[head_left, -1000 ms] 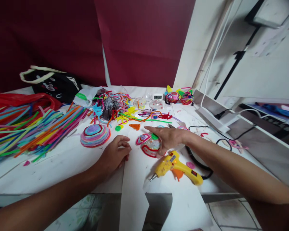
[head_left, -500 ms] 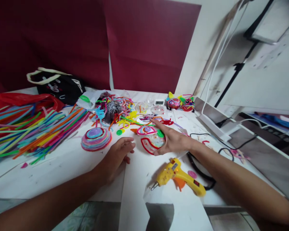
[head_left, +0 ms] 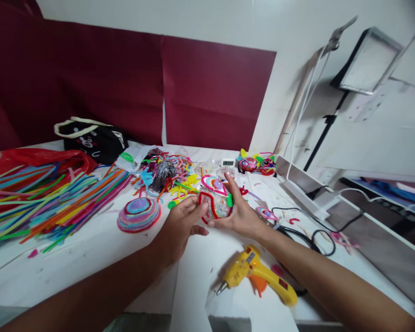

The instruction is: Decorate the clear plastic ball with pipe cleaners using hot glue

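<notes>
Near the middle of the table, a clear round ball (head_left: 222,208) trimmed with pipe cleaners is held between my hands. It bears a pink, white and purple eye shape on top, a red outline on its left side and a green patch at the right. My right hand (head_left: 244,213) is wrapped round its right side, thumb below. My left hand (head_left: 185,220) pinches the red-edged left part with thumb and fingers. Just below lies a yellow hot glue gun (head_left: 252,272), its nozzle pointing left. To the left sits a coiled disc of striped pipe cleaners (head_left: 139,216).
Bundles of coloured pipe cleaners (head_left: 69,198) spread across the left, by a black bag (head_left: 90,140). A tangled pile (head_left: 166,173) lies behind. Finished colourful pieces (head_left: 257,163) stand at the back beside a small digital clock (head_left: 228,163). Black cables (head_left: 311,240) run along the right.
My left hand has moved right and up onto the ball, closing on its edge. The ball has turned in my right hand. The view has tilted upward.
</notes>
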A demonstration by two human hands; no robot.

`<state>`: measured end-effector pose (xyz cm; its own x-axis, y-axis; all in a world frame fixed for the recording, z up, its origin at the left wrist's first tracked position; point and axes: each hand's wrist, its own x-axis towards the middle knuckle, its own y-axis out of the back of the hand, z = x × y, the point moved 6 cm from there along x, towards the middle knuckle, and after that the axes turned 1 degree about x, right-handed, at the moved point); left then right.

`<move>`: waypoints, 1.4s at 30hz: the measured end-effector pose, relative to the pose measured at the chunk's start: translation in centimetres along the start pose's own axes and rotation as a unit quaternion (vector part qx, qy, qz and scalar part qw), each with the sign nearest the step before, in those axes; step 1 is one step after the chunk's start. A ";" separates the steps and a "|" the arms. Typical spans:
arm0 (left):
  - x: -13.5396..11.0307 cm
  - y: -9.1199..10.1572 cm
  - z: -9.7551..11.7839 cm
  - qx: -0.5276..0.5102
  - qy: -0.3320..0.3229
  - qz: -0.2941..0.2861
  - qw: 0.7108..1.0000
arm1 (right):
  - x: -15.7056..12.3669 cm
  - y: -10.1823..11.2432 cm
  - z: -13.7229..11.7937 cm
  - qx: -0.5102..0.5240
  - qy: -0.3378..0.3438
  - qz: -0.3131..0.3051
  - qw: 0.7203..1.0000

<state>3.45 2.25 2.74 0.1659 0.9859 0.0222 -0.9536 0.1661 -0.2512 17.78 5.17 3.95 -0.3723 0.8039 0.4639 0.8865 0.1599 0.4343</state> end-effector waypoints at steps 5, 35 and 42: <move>0.1 -0.1 0.2 -0.019 0.006 -0.014 1.000 | 0.0 -0.3 -0.2 -0.005 0.007 -0.006 1.000; 7.1 3.4 0.0 -0.158 0.078 0.057 0.983 | -14.3 3.8 -1.0 -0.323 -0.149 -0.109 0.928; 8.0 3.9 -0.5 -0.167 0.081 0.049 0.981 | -13.5 3.0 -0.2 -0.329 -0.230 -0.172 0.900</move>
<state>1.22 10.78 1.49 0.1410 0.9759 -0.1664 -0.8361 0.0274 -0.5479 25.39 -5.32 -0.80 -0.3065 0.9478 -0.0873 0.3303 0.1920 0.9241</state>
